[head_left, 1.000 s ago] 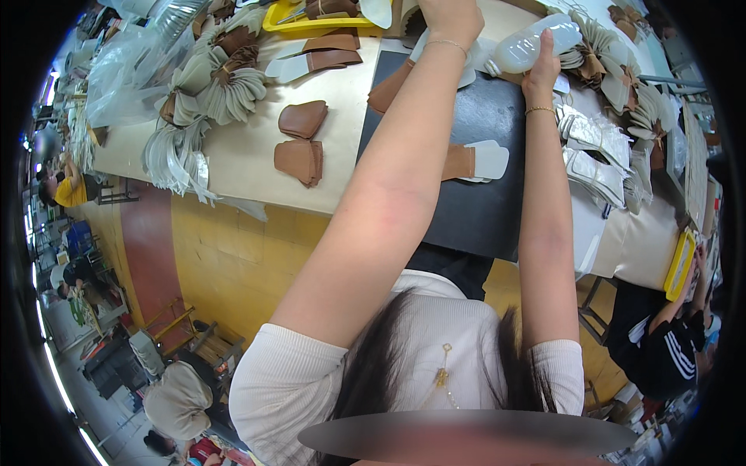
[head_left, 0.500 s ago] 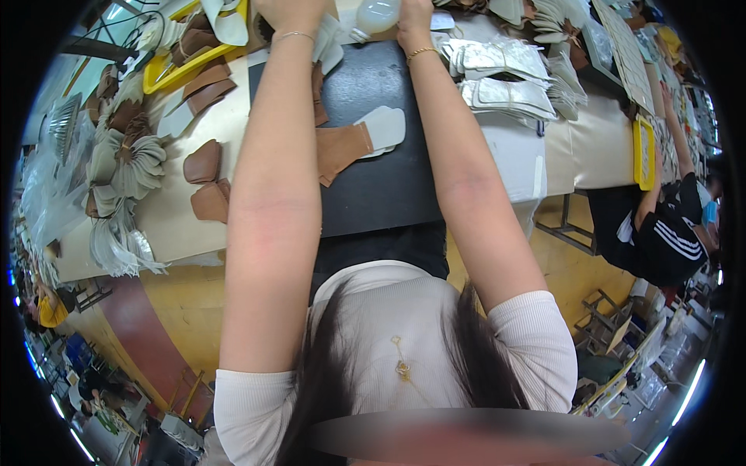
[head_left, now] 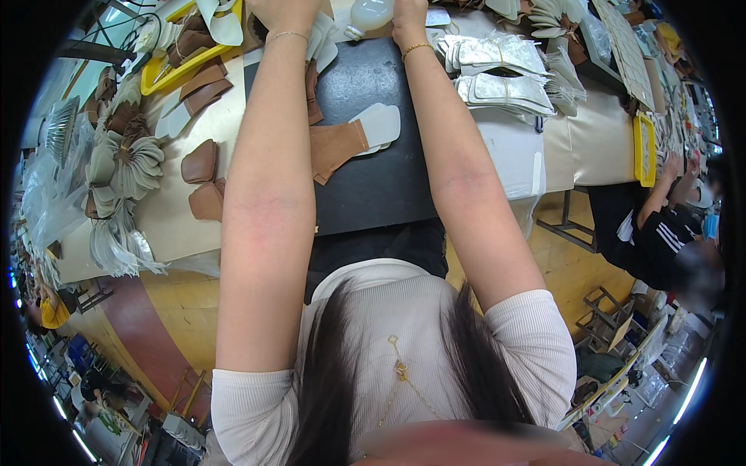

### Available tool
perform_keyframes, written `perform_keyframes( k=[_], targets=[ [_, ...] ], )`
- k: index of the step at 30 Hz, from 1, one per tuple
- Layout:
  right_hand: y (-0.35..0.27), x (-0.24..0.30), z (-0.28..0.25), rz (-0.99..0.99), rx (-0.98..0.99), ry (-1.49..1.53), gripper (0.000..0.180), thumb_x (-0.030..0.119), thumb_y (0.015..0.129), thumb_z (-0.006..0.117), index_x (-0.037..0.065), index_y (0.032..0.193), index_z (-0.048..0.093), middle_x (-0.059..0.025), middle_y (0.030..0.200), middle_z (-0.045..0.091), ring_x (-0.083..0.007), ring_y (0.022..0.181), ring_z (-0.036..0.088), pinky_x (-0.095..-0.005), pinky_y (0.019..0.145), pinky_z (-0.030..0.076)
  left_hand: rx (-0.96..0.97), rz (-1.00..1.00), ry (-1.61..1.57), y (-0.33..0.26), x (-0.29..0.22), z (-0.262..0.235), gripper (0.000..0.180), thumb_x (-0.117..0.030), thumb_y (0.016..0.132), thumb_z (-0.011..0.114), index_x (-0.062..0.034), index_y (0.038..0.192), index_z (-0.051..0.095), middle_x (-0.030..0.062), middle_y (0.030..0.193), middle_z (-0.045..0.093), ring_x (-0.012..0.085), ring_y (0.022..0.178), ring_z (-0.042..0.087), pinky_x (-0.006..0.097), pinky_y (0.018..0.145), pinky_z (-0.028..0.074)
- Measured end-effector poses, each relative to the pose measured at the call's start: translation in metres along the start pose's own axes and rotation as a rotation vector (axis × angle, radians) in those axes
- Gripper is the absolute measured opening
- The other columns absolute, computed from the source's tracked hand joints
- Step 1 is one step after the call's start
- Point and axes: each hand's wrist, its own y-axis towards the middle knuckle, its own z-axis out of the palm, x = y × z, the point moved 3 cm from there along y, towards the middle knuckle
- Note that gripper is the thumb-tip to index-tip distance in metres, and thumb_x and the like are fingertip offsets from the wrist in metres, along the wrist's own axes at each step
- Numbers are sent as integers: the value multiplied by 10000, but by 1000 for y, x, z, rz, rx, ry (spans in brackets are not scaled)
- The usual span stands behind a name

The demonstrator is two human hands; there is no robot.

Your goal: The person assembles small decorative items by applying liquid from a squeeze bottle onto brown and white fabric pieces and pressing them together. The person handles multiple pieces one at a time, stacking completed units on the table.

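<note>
At table's far edge: yellow tray point(head_left: 167, 71) holds brown pieces; right hand point(head_left: 409, 14) beside bottle point(head_left: 368, 14), grip unclear; left hand point(head_left: 284, 12) likewise.

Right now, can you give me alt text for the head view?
Both hands, left and right, reach to the far edge of a black mat beside a clear bottle. A tan and white insole piece lies on the mat.

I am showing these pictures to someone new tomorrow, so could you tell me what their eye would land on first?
Two bare forearms stretch up the middle of the picture, the left hand and right hand meeting at the top edge beside a pale plastic bottle. Between the arms a black mat carries a tan leather piece overlapping a white insole shape. To the left lie fanned stacks of pale cut pieces and a yellow tray.
</note>
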Motion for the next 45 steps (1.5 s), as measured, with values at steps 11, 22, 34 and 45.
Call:
perform_keyframes(
  k=[11, 22, 34, 45],
  targets=[
    [3, -4, -1, -27, -61, -11, 602, 405, 894, 708, -102, 1200, 597, -134, 1155, 653, -210, 1027, 598, -330, 909, 458, -20, 0, -2, 0, 1, 1, 296, -292, 891, 594, -48, 972, 742, 150, 1268, 626, 361, 1221, 532, 514, 1044, 359],
    [14, -15, -7, 143, -144, 225, 564, 408, 912, 692, -75, 1191, 605, -104, 1117, 643, -190, 982, 607, -324, 857, 485, -90, 9, 12, -1, -1, 1, 312, -336, 875, 618, -72, 985, 743, 142, 1244, 632, 352, 1207, 531, 514, 1028, 383],
    [14, -17, -6, 135, -98, 330, 512, 404, 917, 690, -29, 1176, 604, -78, 1048, 643, -188, 935, 625, -338, 819, 515, -61, -15, 22, -1, -6, -7, 284, -342, 856, 624, -95, 896, 758, 145, 1241, 634, 346, 1203, 532, 515, 1034, 380],
    [12, -13, -5, 149, -101, 244, 512, 393, 927, 680, -30, 1204, 604, -70, 1086, 641, -172, 956, 604, -319, 835, 491, -32, -17, 20, -1, -6, -4, 335, -324, 876, 606, -54, 1024, 740, 160, 1236, 631, 371, 1212, 520, 517, 1075, 349]
  ],
)
